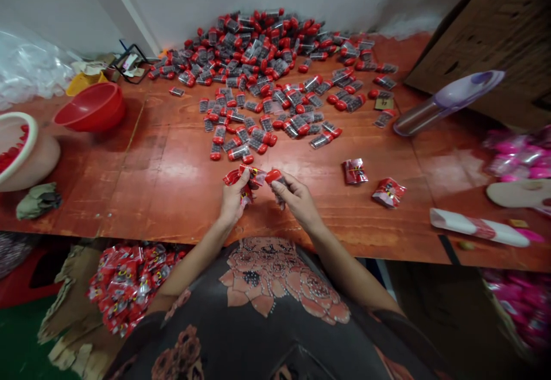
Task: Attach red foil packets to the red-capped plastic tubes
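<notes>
My left hand is closed on red printed plastic packets, thumb pressed on top. Close beside it, my right hand grips a small clear tube with a red cap, its dark contents partly hidden by my fingers. The red cap points toward the packets and lies very near them; whether they touch I cannot tell. Beyond both hands, a large heap of similar red-capped tubes spreads over the reddish wooden table. Two filled red packets, one nearer and one farther, lie to the right.
At left stand a red bowl and a white tub of red pieces. A purple-and-clear sealer-like object leans near a cardboard box at right. Below the table's front edge, a box holds many red packets. A white roll lies front right.
</notes>
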Motion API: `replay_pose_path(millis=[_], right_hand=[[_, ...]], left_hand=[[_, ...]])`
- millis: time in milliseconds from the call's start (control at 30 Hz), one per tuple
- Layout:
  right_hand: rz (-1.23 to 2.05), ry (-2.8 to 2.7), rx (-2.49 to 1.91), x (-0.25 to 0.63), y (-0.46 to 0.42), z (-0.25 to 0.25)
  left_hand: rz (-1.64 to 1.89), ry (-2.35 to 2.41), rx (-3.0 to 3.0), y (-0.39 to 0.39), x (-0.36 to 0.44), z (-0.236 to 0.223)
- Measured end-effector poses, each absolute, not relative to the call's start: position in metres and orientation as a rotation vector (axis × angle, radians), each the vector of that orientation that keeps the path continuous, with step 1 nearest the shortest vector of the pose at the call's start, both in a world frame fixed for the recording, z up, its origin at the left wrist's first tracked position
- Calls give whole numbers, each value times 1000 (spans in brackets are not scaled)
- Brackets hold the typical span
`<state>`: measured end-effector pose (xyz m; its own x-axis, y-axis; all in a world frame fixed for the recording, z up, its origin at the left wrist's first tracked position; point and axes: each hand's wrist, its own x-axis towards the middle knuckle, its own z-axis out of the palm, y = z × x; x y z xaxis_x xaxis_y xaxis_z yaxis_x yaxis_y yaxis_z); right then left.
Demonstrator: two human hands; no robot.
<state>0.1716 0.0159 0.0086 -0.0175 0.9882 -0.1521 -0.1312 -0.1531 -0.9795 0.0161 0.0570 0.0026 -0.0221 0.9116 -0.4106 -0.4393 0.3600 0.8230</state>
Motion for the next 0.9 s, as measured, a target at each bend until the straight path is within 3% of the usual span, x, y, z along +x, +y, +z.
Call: replay_pose_path(millis=[200, 633, 900], right_hand=[[1284, -1004, -1251, 169, 12, 13], [1481, -989, -1231, 169, 10, -2], [1416, -988, -1265, 165, 9, -9]], left_hand=[[1175, 1146, 541, 55, 17, 4], [1182, 1129, 561, 52, 19, 5], [1108, 1069, 590, 47, 17, 9]])
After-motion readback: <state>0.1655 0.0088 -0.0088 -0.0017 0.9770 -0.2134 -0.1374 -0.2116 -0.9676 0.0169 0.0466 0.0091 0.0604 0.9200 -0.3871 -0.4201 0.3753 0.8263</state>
